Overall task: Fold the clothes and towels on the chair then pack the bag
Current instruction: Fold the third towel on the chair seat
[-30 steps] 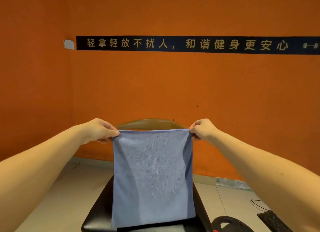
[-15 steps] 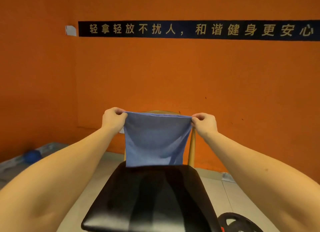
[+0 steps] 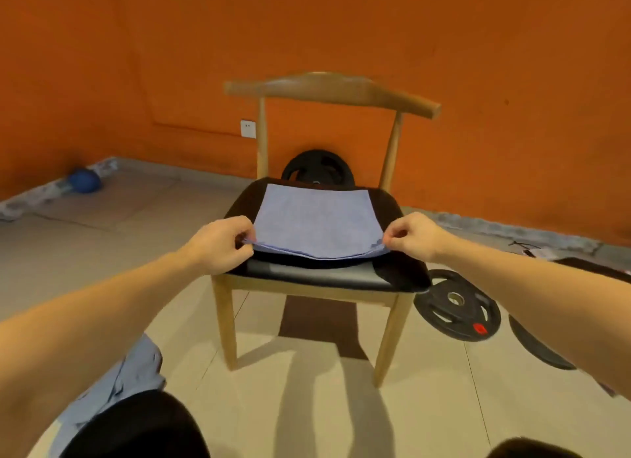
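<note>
Nearest, below and left of the left hand: pale blue crumpled garment (image 3: 136, 372) lying on the tiled floor beside a person's dark-clad knee (image 3: 136, 427).

Below the right hand: black round iron weight plate with a red mark (image 3: 457, 309), leaning at the chair's front leg; the edge of a second dark plate (image 3: 539, 348) lies further right.

Left hand (image 3: 222, 244): fingers curled, thumb and forefinger pinching the near left corner of the towel.

Right hand (image 3: 413, 235): fingers curled, pinching the near right corner of the same towel.

Between the hands and beyond them: light blue rectangular towel (image 3: 314, 222), doubled, with two layers showing along its near edge. That edge is raised slightly; the rest lies flat.

Under the towel: black matte cloth (image 3: 403, 263) spread across the seat, showing at both sides.

Bearing both: pale wooden chair with a glossy black padded seat (image 3: 307, 275) and a curved back rail.

Beyond the hands, behind the chair: a third black weight plate (image 3: 317, 171), upright against the orange wall.

Far left of the left hand: blue ball (image 3: 83, 181) at the foot of the wall; white wall socket (image 3: 248, 129) above.
</note>
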Action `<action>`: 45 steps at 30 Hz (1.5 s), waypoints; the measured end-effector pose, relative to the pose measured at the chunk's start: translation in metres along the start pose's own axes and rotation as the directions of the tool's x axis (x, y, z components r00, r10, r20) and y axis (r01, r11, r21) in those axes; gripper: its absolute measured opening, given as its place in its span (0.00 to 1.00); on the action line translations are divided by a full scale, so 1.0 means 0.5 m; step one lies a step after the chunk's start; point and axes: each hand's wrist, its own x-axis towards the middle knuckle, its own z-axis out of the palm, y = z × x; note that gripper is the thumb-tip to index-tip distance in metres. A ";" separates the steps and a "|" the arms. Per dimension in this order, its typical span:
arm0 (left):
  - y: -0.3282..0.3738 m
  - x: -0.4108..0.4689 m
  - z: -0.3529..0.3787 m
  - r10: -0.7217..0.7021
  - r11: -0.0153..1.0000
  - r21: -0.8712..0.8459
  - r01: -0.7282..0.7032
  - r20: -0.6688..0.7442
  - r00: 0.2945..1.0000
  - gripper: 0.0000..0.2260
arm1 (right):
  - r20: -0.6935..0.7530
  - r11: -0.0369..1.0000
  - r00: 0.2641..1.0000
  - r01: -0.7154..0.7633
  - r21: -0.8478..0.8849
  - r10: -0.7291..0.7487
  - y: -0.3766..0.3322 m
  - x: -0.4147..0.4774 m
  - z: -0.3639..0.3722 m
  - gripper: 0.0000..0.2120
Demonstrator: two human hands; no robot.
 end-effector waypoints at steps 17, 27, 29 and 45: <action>-0.004 0.320 0.087 -0.202 0.979 -0.018 0.203 0.017 0.979 0.12 | -0.139 0.996 0.986 -0.092 -0.014 0.090 -0.041 0.294 0.111 0.22; -0.092 0.435 0.178 -0.255 0.936 0.308 0.169 0.264 0.930 0.38 | 0.027 0.876 0.979 -0.171 -0.451 0.204 0.063 0.433 0.176 0.43; -0.096 0.434 0.187 -0.270 0.925 0.337 0.175 0.260 0.927 0.39 | 0.015 0.874 0.979 -0.174 -0.453 0.203 0.068 0.435 0.184 0.44; 0.026 0.008 0.102 0.188 0.956 0.185 -0.229 0.213 0.959 0.45 | 0.085 0.907 0.975 0.224 -0.356 -0.207 0.015 -0.006 0.146 0.46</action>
